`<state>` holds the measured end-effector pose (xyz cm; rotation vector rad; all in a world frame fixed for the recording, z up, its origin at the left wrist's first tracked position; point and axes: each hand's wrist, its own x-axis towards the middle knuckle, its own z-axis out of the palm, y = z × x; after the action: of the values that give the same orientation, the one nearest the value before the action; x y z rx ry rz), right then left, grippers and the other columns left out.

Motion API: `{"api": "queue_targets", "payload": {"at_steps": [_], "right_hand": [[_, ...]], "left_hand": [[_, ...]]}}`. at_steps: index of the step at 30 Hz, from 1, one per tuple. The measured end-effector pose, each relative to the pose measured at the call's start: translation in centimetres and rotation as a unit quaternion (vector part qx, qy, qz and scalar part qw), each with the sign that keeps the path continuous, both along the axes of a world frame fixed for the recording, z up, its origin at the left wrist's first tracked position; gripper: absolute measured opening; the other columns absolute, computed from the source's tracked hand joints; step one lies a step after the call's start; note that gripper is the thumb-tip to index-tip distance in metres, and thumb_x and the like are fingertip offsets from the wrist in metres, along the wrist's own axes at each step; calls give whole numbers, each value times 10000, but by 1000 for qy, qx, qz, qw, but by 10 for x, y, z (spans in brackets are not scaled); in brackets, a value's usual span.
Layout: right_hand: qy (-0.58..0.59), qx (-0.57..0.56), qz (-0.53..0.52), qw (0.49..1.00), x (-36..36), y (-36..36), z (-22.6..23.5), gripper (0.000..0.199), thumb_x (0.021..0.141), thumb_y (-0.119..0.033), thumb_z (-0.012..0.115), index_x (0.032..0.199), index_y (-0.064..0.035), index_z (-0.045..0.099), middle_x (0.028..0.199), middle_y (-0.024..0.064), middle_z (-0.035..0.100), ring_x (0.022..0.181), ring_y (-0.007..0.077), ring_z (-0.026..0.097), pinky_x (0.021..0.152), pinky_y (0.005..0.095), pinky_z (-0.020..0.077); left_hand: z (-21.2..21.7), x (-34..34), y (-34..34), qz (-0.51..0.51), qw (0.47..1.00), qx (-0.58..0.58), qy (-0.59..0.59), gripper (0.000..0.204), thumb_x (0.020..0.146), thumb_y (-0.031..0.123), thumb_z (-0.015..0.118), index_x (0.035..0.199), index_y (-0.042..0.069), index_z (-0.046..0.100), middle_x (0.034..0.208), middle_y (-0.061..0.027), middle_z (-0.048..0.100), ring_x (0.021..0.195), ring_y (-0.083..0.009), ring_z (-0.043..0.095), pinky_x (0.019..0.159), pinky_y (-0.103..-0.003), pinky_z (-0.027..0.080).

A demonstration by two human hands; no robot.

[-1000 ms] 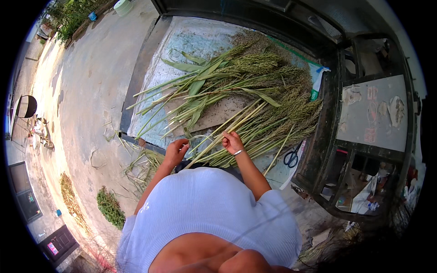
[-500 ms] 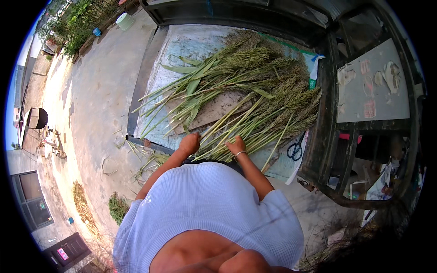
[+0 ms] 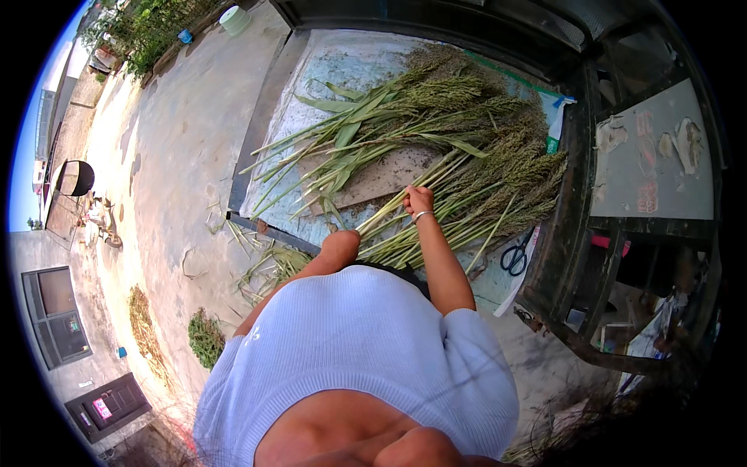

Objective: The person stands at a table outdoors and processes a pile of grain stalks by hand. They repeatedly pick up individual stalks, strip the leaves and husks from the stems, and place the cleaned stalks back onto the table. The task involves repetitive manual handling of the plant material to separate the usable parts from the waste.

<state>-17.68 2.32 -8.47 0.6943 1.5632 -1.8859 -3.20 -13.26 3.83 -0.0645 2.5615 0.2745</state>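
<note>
Cut green grain stalks with bushy seed heads, like sorghum or broomcorn (image 3: 498, 175), lie across a pale blue sheet. Their stems point toward me and to the left. My right hand (image 3: 419, 201), a bracelet at its wrist, is closed around some stems partway up. Low at the stem ends, my left hand (image 3: 340, 247) is closed, apparently around the butts of the same stems; its fingers are mostly hidden. A second bunch of leafy stalks (image 3: 350, 128) rests farther off to the left. Between the bunches shows a flat brown board (image 3: 373, 183) strewn with loose seeds.
Dark scissors (image 3: 513, 258) lie at the sheet's right edge. A dark metal frame (image 3: 580, 156) rises along the right and far sides. Leaf scraps (image 3: 272, 263) litter the ground by the platform's left corner. The pale blue sheet (image 3: 292, 70) covers the platform.
My right hand has slid forward along the stems, away from my body. My left hand stays near the stem ends. The whole view has shifted slightly to the right.
</note>
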Motion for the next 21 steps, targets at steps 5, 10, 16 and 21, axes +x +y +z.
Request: {"api": "queue_targets", "payload": {"at_steps": [5,10,16,21], "right_hand": [[-10,68,14,998,0,-6,3,177,850,-121,486,744,17,515,486,58,463,337,83,331,306,242,239],[-21,22,-12,999,-2,-8,12,227,858,-113,479,693,35,524,532,106,515,338,91,329,309,252,261],[15,-97,-73,992,-3,-6,-10,188,884,-114,434,882,60,504,749,144,574,434,87,437,333,213,312],[0,-111,-80,991,-4,-21,-13,192,886,-129,431,846,43,508,723,140,573,425,82,426,331,214,313]], "left_hand": [[-6,-6,4,8,999,-41,-32,122,711,78,500,808,47,567,772,-171,603,715,-335,594,611,-419,482],[-32,3,-26,34,998,52,-9,121,665,83,525,753,72,608,758,-158,613,701,-345,589,609,-421,471],[-24,-1,-55,408,822,369,-147,151,706,-12,416,735,40,555,589,-30,511,469,-124,444,375,-261,332],[-9,14,-83,467,702,497,-204,156,785,13,377,848,66,510,613,-8,487,442,-71,372,367,-207,253]]}}
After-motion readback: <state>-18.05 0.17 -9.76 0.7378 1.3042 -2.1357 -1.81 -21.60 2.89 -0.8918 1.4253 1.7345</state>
